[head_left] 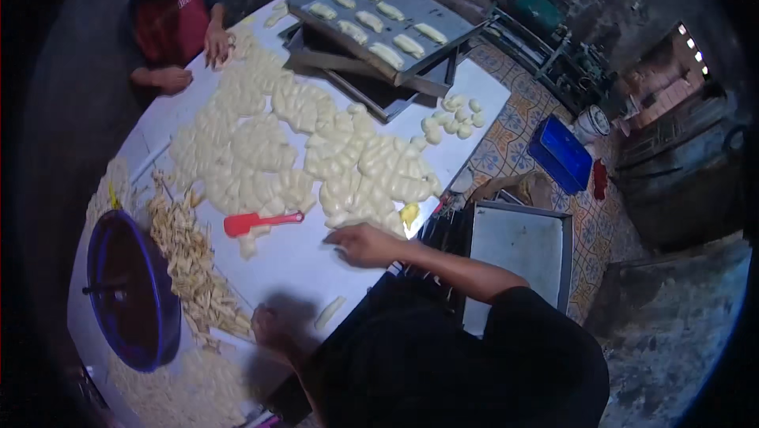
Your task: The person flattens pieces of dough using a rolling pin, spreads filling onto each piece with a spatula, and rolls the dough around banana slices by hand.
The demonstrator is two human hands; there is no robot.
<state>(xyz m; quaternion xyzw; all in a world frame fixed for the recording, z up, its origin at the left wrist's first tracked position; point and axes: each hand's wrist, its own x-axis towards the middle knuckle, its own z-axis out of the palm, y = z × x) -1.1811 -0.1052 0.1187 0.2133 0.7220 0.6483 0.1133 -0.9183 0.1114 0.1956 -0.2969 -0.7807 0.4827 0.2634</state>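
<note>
My right hand [360, 244] is over the white tabletop at the near edge of the flattened pale dough pieces [356, 163]. Its fingers point left, apart, and I see nothing in them. Lower down, my left hand [273, 327] is beside a heap of pale yellowish strips [190, 262]; it is dim and blurred, so its grip is unclear. Between the hands lies a single pale strip [330, 312]. A red scraper [261, 222] rests near a small dough scrap [249, 245]. At the left stands a blue-rimmed bowl [162, 294] of dark brown filling with a utensil in it.
Across the table a person [170, 25] has hands by the dough. Stacked metal trays [466, 21] stand at the back, the top one holding shaped dough pieces. Round dough balls [455, 120] sit nearby. To my right are another tray [518, 254] and a blue crate [560, 155].
</note>
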